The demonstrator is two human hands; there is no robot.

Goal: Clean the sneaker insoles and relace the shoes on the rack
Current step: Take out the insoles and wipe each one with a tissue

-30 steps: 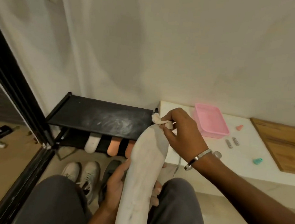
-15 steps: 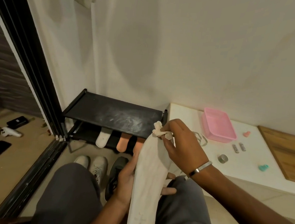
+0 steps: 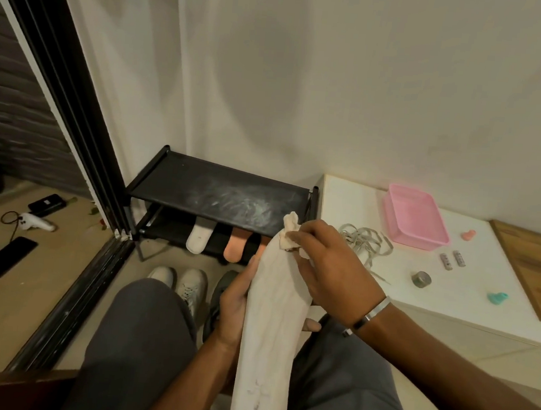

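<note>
Insole [image 3: 272, 319]: light, flexible, likely bends under rubbing. Left hand [image 3: 234, 303] clasps mid-length edge, backing it. Right hand [image 3: 332, 269] pinches cloth wad [image 3: 289, 232] at toe end.

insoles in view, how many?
4, maybe more hidden. One white insole is held in the hands: left hand grips it, right hand rubs its tip. A white, an orange and a partly hidden orange one lie on the rack's lower shelf.
</note>
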